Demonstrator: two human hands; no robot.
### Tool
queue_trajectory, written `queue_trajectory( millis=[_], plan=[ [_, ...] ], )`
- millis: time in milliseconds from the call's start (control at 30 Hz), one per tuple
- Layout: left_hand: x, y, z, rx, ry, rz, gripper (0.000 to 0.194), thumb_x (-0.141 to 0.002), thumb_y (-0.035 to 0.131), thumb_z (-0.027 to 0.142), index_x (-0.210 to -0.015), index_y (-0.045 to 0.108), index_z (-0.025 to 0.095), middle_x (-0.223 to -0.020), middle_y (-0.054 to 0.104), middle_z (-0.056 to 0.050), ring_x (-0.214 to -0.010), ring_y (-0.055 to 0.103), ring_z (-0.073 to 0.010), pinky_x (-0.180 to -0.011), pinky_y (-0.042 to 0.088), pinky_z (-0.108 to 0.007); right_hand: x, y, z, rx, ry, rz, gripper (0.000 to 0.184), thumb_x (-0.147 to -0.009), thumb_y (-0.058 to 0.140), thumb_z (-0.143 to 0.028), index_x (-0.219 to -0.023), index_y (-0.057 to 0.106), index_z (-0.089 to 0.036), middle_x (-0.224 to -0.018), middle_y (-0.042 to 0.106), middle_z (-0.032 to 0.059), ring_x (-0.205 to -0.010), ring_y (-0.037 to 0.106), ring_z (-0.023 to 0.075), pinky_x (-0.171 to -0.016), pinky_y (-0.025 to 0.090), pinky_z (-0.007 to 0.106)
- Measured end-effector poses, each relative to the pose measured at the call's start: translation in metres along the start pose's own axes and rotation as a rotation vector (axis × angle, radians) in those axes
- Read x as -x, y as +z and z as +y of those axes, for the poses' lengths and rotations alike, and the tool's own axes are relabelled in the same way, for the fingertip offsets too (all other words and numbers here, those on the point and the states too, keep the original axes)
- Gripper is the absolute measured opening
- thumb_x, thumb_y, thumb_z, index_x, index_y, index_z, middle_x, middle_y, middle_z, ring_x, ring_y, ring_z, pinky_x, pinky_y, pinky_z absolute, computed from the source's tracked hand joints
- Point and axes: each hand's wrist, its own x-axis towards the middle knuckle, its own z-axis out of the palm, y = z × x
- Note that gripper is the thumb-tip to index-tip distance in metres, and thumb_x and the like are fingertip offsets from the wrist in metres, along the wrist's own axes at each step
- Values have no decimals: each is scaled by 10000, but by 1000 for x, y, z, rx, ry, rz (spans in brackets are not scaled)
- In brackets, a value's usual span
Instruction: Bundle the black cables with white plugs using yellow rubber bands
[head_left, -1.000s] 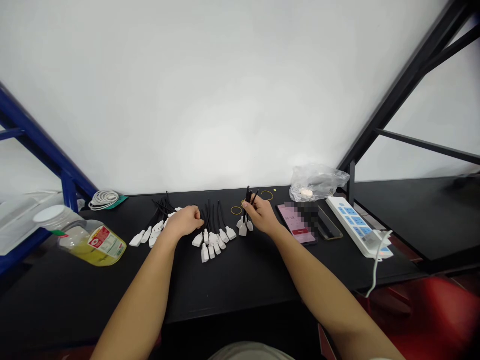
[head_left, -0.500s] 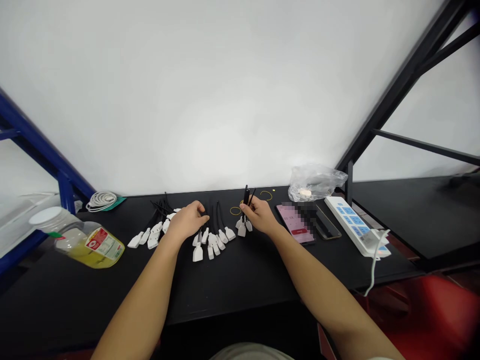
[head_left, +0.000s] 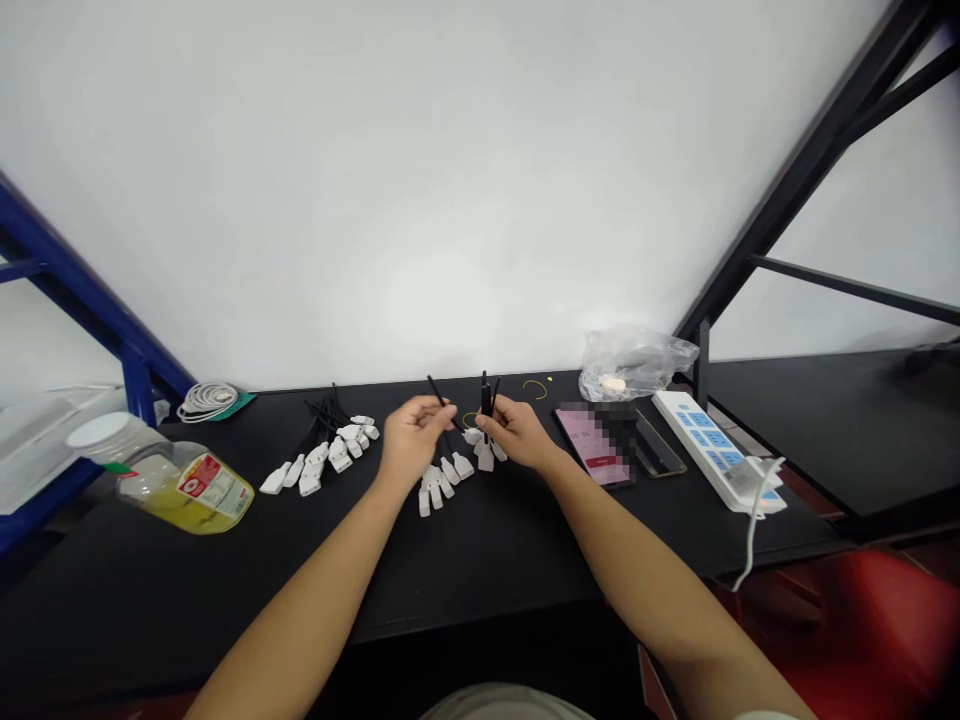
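My right hand is closed around a small bundle of short black cables, held upright with their white connectors hanging below my fingers. Just to its left, my left hand pinches another short black cable, tilted, whose white connector end reaches the held bundle. Under and beside my left hand lies a group of white connectors on black cables, partly covered by the hand. Farther left is a second pile of the same white connectors, with their black cables pointing away from me.
On the black table lie yellow rubber bands, a phone with a pink screen, a second dark phone, a power strip and a clear plastic bag. At left are a jar of yellow liquid and a coiled white cable.
My left hand has moved right from the middle group toward my right hand, bringing a black cable with it. Fewer connectors lie in the middle group. My right hand still grips its bundle.
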Motion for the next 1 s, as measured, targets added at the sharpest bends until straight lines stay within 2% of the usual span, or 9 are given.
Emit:
queue_trajectory(
  millis=[100, 167, 267, 367, 567, 700, 833, 900, 1000],
  plan=[
    [9, 12, -11, -53, -88, -211, 352, -811, 699, 475, -936, 709, 147, -806, 750, -77, -698, 719, -198, -644, 563, -292, 0, 1, 0, -23, -44, -50, 307, -906, 579, -442, -729, 512, -201, -620, 462, -44, -584, 427, 111, -555, 334, 225],
    [10, 14, -14, -63, -94, -268, 388, -837, 661, 500, -990, 717, 148, -894, 749, -92, -743, 718, -201, -671, 571, -302, 0, 1, 1, -18, -43, -48, 322, -892, 597, -445, -709, 493, -203, -614, 451, -47, -577, 417, 108, -548, 321, 225],
    [8, 10, -12, -158, 10, -288, 356, -883, 598, 486, -930, 748, 166, -987, 709, -90, -815, 687, -180, -726, 557, -290, 0, 2, 2, 5, -39, -56, 317, -888, 606, -441, -710, 502, -201, -602, 430, -54, -562, 406, 104, -534, 297, 222],
    [6, 4, -6, -338, 133, -309, 308, -910, 573, 433, -872, 774, 202, -904, 665, -59, -797, 641, -161, -721, 523, -274, -1, 4, 3, 21, -65, -91, 317, -895, 598, -449, -716, 518, -200, -591, 416, -57, -559, 403, 105, -532, 291, 222],
    [1, -6, 0, -620, 208, -323, 336, -919, 558, 491, -994, 773, 244, -958, 698, -48, -824, 646, -178, -761, 490, -287, -1, 3, 3, 55, -80, -116, 194, -922, 566, -365, -833, 587, -193, -618, 493, -43, -568, 458, 114, -551, 315, 226],
    [-16, -34, 0, -945, -6, -315, 435, -903, 509, 587, -1068, 737, 256, -962, 739, -53, -892, 668, -240, -739, 467, -314, -1, -1, 4, 90, -32, -95, 122, -921, 546, -295, -859, 579, -195, -671, 557, -23, -593, 497, 119, -571, 331, 223],
    [-32, -65, -5, -1177, -299, -397, 491, -867, 464, 652, -864, 728, 237, -891, 753, -76, -858, 680, -278, -674, 446, -321, -1, -3, 6, 98, 7, -95, 113, -915, 547, -287, -852, 571, -197, -676, 576, -19, -612, 520, 127, -582, 335, 227],
    [-35, -70, -8, -1182, -356, -466, 506, -837, 475, 677, -804, 718, 234, -869, 755, -76, -819, 686, -267, -656, 439, -312, -1, -3, 5, 109, 15, -94, 115, -915, 547, -291, -853, 574, -198, -674, 575, -18, -612, 524, 129, -583, 333, 230],
    [-32, -63, -12, -1174, -326, -502, 460, -805, 526, 658, -779, 704, 235, -874, 758, -70, -818, 688, -264, -645, 431, -306, -2, -2, 4, 112, 16, -95, 112, -912, 550, -286, -852, 582, -198, -674, 576, -16, -603, 524, 128, -582, 330, 233]
  ],
)
